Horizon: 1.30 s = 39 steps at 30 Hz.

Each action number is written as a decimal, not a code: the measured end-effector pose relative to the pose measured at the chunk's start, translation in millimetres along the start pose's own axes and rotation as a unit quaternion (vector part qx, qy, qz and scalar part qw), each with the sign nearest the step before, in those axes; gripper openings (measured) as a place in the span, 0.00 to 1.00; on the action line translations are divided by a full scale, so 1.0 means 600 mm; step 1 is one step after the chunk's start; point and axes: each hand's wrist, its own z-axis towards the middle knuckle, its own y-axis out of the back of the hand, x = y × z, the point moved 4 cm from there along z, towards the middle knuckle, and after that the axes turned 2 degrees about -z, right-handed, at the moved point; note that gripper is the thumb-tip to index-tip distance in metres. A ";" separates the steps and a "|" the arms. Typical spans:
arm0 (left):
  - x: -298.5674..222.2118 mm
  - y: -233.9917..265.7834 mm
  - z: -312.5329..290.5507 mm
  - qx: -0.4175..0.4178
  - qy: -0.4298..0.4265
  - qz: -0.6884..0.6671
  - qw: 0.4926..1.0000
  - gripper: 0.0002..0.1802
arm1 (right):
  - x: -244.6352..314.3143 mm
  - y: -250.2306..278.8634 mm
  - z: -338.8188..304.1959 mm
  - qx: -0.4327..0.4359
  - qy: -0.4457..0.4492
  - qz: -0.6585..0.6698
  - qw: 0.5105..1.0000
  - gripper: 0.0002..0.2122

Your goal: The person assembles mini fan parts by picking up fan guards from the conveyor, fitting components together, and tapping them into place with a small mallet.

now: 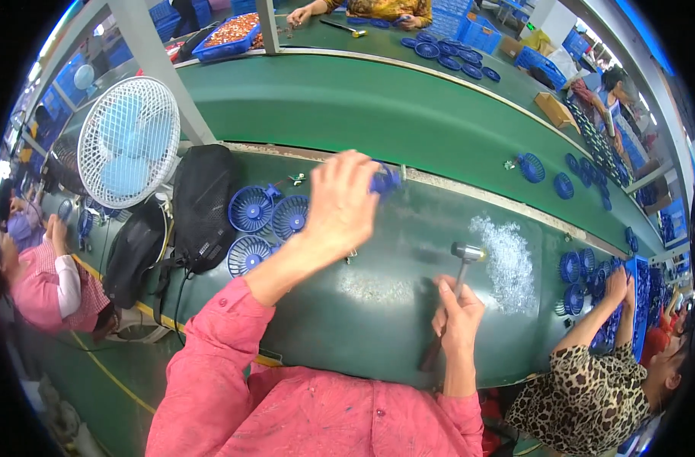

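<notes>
Hammer (467,252) in right hand (461,316), blue piece (386,178) in left (340,199)

Reddish-pink shirt (317,415), matching sleeves (210,362) ending above the wrists, round front button (380,413), left cuff button (222,302)

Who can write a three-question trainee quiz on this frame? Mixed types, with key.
1. Which tool does the right hand hold?
2. True or false: the plastic part at the left hand is yellow.
3. Pick one. What is between the fan and the blue baskets on the table?
a) a cardboard box
b) a black bag
c) a red bucket

Key:
1. A hammer.
2. False; it is blue.
3. b, the black bag.
</notes>
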 end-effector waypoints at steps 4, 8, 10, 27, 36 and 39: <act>0.054 0.072 -0.051 0.052 0.061 0.034 0.996 0.16 | -0.025 -0.004 -0.005 0.043 -0.059 0.021 0.997 0.07; 0.044 0.072 -0.135 0.204 0.082 0.109 0.969 0.18 | -0.034 -0.023 -0.005 0.113 -0.103 -0.020 0.988 0.08; 0.048 0.060 -0.168 0.209 0.100 0.109 0.967 0.16 | -0.028 -0.038 -0.006 0.133 -0.119 -0.035 0.983 0.09; -0.089 0.024 -0.241 0.164 -0.089 -0.227 0.956 0.17 | -0.020 -0.053 -0.016 0.156 -0.065 0.010 0.986 0.11; -0.072 0.032 -0.224 0.074 0.144 -0.346 0.924 0.21 | 0.010 -0.062 -0.007 0.125 -0.044 0.011 0.991 0.11; -0.059 0.008 -0.237 0.151 0.311 -0.463 0.816 0.25 | 0.026 -0.063 -0.009 0.103 -0.023 -0.017 0.994 0.12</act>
